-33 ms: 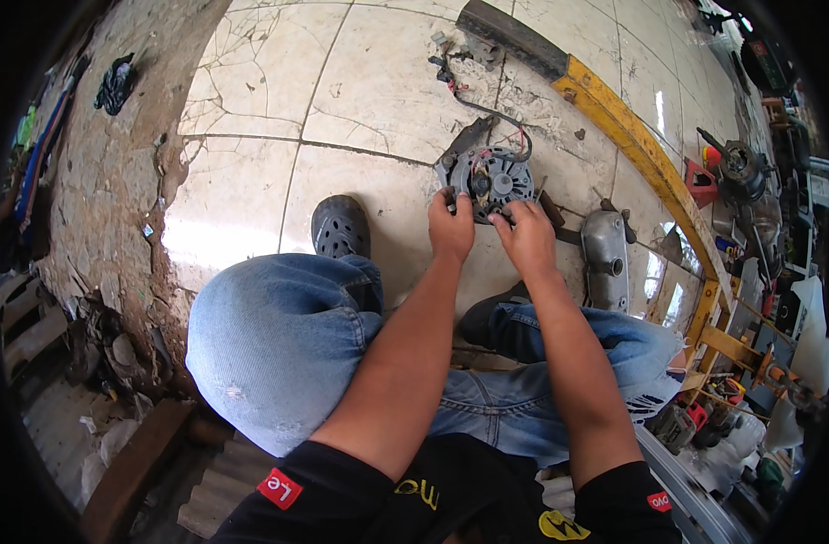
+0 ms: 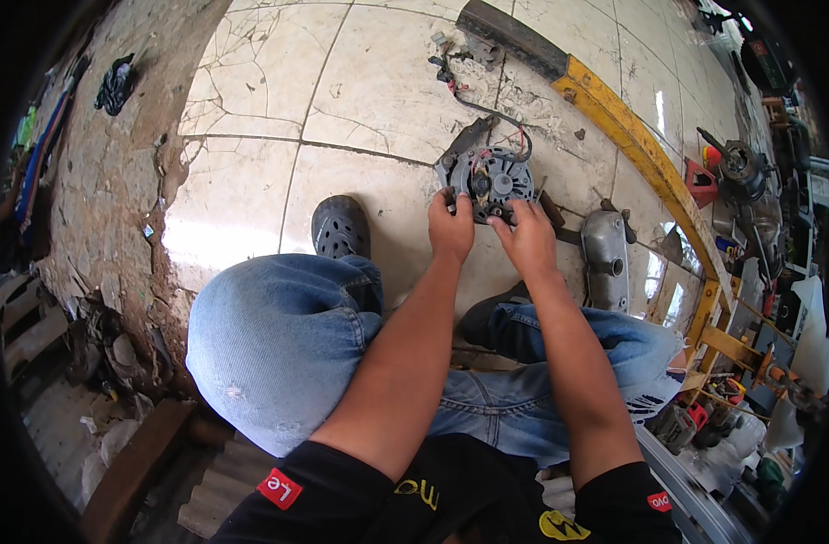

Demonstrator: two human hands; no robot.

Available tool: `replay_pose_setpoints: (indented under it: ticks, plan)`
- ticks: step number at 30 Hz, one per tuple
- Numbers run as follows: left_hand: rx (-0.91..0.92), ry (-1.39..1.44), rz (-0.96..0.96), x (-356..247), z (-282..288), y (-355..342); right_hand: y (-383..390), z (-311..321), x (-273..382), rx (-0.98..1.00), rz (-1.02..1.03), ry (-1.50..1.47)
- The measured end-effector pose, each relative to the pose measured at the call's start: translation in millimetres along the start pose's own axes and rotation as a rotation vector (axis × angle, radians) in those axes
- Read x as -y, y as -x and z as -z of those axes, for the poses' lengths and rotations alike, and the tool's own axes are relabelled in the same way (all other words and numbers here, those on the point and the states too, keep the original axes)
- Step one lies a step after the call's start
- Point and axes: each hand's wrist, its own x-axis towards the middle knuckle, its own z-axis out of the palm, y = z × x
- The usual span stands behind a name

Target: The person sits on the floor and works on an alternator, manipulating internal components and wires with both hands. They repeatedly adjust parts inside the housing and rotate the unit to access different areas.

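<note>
A grey, round, finned alternator [image 2: 502, 186] rests on the tiled floor in front of me, its vented back face up. My left hand [image 2: 451, 228] grips its near left rim, fingers curled at the edge and thumb on top. At the near right rim, my right hand [image 2: 528, 238] is closed with thumb and fingertips on the housing. Whether a small part sits between those fingertips is too small to tell. A dark cable [image 2: 487, 107] with a red stretch runs from the alternator to connectors farther off.
A yellow metal beam [image 2: 628, 127] with a dark end arcs along the right. Near my right hand lies a silver metal casing [image 2: 605, 258]. A red stand [image 2: 700, 184] and a dark mechanical part [image 2: 741, 172] stand beyond the beam. My left shoe [image 2: 340, 227] is left of the alternator.
My right thumb and fingertips have shifted very slightly at the alternator's near rim. All else looks the same.
</note>
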Motion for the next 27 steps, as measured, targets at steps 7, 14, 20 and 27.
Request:
replay_pose_setpoints:
  ticks: [7, 14, 20, 27]
  plan:
    - [0.003, -0.003, -0.001, 0.3, 3.9, 1.1, 21.6, -3.0, -14.9, 0.011, -0.054, -0.095]
    - [0.001, -0.052, 0.004, 2.1, 1.4, 2.8, 9.8, 9.8, -13.5, 0.242, -0.43, -0.397]
    - [0.065, 0.072, 0.05, 15.4, 2.3, -5.0, 14.9, 2.8, -10.0, 0.108, -0.327, -0.443]
    - [0.101, 0.054, 0.053, 14.3, 5.6, -6.9, 16.3, 7.4, -11.6, 0.043, -0.276, -0.291]
